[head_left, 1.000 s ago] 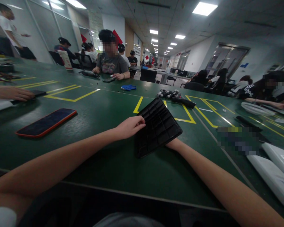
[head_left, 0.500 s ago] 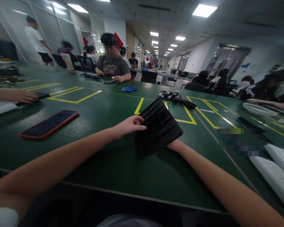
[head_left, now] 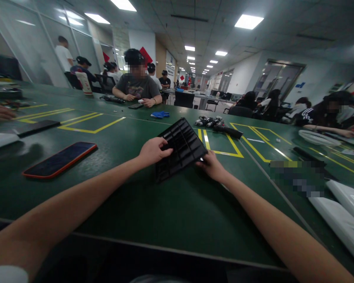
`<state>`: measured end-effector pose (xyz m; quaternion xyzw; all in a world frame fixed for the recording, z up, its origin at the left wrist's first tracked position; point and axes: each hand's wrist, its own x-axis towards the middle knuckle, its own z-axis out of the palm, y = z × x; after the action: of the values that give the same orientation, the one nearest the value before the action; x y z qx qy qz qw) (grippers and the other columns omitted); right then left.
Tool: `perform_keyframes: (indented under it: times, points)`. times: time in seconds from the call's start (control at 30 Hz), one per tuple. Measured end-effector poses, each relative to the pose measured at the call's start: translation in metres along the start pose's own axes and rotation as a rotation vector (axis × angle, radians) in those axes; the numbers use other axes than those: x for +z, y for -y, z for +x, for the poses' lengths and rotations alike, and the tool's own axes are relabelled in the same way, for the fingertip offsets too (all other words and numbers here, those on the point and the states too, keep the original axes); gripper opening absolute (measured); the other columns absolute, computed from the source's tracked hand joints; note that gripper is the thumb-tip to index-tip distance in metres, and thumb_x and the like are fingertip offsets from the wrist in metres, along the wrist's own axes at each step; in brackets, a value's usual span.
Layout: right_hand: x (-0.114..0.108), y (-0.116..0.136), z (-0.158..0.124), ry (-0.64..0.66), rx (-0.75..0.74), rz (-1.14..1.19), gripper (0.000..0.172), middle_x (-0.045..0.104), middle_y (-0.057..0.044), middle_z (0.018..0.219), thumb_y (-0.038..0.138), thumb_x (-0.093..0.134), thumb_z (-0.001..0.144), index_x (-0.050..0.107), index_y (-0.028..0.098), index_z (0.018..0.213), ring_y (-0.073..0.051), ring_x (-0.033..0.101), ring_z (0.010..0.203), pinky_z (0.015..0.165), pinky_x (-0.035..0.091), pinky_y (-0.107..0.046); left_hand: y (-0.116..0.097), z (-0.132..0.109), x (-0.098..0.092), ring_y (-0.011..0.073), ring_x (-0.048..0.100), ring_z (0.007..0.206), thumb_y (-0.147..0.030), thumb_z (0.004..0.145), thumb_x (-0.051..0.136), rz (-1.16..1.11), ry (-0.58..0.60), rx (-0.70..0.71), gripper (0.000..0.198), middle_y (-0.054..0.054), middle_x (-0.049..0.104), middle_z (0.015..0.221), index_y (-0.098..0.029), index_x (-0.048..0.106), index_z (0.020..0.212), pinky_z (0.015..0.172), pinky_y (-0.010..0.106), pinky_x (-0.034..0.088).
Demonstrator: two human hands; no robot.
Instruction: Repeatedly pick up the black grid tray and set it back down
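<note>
A flat, square black plastic panel with a ribbed grid on its face (head_left: 183,145) is held tilted above the green table, its gridded side toward me. My left hand (head_left: 155,151) grips its left side, thumb and fingers on the ribbed face. At the lower right corner, my right hand (head_left: 211,165) is closed on the edge; some of its fingers are hidden behind the panel. A small pale spot shows by the right fingertips, too small to make out.
An orange-edged phone (head_left: 60,159) lies left on the green table (head_left: 165,220). Beyond the panel are a blue glove (head_left: 160,114) and a cable bundle (head_left: 211,121). White boxes (head_left: 339,224) lie right. A co-worker (head_left: 137,86) sits opposite; another person's hand (head_left: 0,112) is far left.
The panel has shifted left and turned a little. My right hand, mostly behind it before, now shows at its right corner. The other person's hand at left has left the dark flat object.
</note>
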<state>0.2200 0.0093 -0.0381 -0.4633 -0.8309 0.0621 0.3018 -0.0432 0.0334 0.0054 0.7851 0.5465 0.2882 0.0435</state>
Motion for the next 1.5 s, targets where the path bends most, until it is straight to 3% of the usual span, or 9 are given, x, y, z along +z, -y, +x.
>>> perform_keyframes:
  times: [0.23, 0.43, 0.57, 0.63, 0.77, 0.87, 1.0, 1.2, 1.5]
  points:
    - [-0.043, -0.069, -0.016, -0.027, 0.460, -0.429, 0.044, 0.055, -0.015, 0.114, 0.025, 0.046, 0.085, 0.050, 0.018, 0.128, -0.030, 0.044, 0.110, 0.096, 0.035, -0.042, 0.080, 0.026, -0.037, 0.0321, 0.061, 0.090, -0.058, 0.074, 0.049, 0.376, 0.051, -0.447, 0.050, 0.016, 0.065, 0.098, -0.014, 0.065, 0.089, 0.067, 0.035, 0.045]
    - [-0.043, -0.071, -0.025, -0.013, 0.484, -0.534, 0.042, 0.053, -0.020, 0.116, 0.026, 0.044, 0.086, 0.053, 0.015, 0.125, -0.037, 0.042, 0.113, 0.092, 0.036, -0.050, 0.089, 0.028, -0.041, 0.0390, 0.058, 0.098, -0.055, 0.076, 0.050, 0.466, 0.094, -0.569, 0.054, 0.024, 0.062, 0.105, -0.007, 0.064, 0.094, 0.073, 0.042, 0.047]
    - [-0.038, -0.046, -0.017, -0.097, 0.464, -0.603, 0.045, 0.040, -0.021, 0.133, 0.028, 0.043, 0.086, 0.050, 0.011, 0.126, -0.042, 0.027, 0.126, 0.100, 0.023, -0.061, 0.064, 0.022, -0.031, 0.0297, 0.058, 0.102, -0.027, 0.087, 0.032, 0.329, -0.168, -0.321, 0.041, 0.020, 0.063, 0.105, -0.005, 0.060, 0.107, 0.085, 0.041, 0.046]
    - [-0.030, -0.024, -0.012, -0.104, 0.409, -0.579, 0.047, 0.038, -0.018, 0.137, 0.030, 0.040, 0.087, 0.045, 0.011, 0.130, -0.038, 0.024, 0.130, 0.104, 0.021, -0.058, 0.042, 0.013, -0.014, 0.0230, 0.058, 0.103, -0.011, 0.084, 0.028, 0.197, -0.202, -0.131, 0.043, 0.016, 0.065, 0.104, -0.004, 0.055, 0.116, 0.092, 0.037, 0.044]
    - [-0.005, 0.025, -0.009, 0.059, 0.174, -0.378, 0.055, 0.034, -0.013, 0.143, 0.041, 0.033, 0.090, 0.037, 0.012, 0.136, -0.030, 0.020, 0.135, 0.109, 0.020, -0.053, 0.000, -0.011, 0.029, 0.0187, 0.054, 0.113, -0.004, 0.079, 0.031, 0.031, 0.052, 0.273, 0.049, 0.012, 0.059, 0.122, -0.010, 0.053, 0.122, 0.099, 0.035, 0.041]
    - [0.009, 0.049, -0.013, 0.254, 0.030, -0.248, 0.059, 0.031, -0.011, 0.145, 0.049, 0.027, 0.090, 0.034, 0.015, 0.138, -0.029, 0.023, 0.135, 0.109, 0.019, -0.054, -0.012, -0.018, 0.046, 0.0204, 0.047, 0.122, -0.006, 0.080, 0.035, 0.053, 0.246, 0.388, 0.044, 0.014, 0.052, 0.131, -0.010, 0.056, 0.119, 0.103, 0.038, 0.037]
    - [0.011, 0.055, -0.015, 0.338, 0.012, -0.172, 0.056, 0.035, -0.011, 0.143, 0.049, 0.027, 0.091, 0.039, 0.018, 0.135, -0.028, 0.029, 0.133, 0.108, 0.021, -0.056, -0.013, -0.016, 0.044, 0.0206, 0.046, 0.123, -0.017, 0.088, 0.034, 0.064, 0.279, 0.370, 0.038, 0.012, 0.053, 0.131, -0.012, 0.056, 0.118, 0.102, 0.039, 0.037]
    - [0.001, 0.052, -0.018, 0.234, -0.032, -0.194, 0.047, 0.046, -0.013, 0.134, 0.039, 0.031, 0.092, 0.045, 0.014, 0.129, -0.027, 0.038, 0.126, 0.106, 0.028, -0.051, -0.031, -0.034, 0.026, 0.0223, 0.038, 0.129, -0.022, 0.089, 0.039, 0.098, 0.177, 0.522, 0.034, 0.012, 0.050, 0.134, -0.013, 0.056, 0.117, 0.107, 0.044, 0.027]
    - [-0.024, 0.030, -0.054, 0.213, -0.028, -0.210, 0.035, 0.055, -0.010, 0.122, 0.028, 0.039, 0.089, 0.057, 0.015, 0.117, -0.022, 0.047, 0.113, 0.099, 0.040, -0.041, -0.075, -0.090, 0.010, 0.0250, 0.047, 0.120, -0.036, 0.088, 0.045, -0.021, 0.478, 0.797, 0.036, 0.013, 0.053, 0.129, -0.017, 0.055, 0.117, 0.102, 0.042, 0.035]
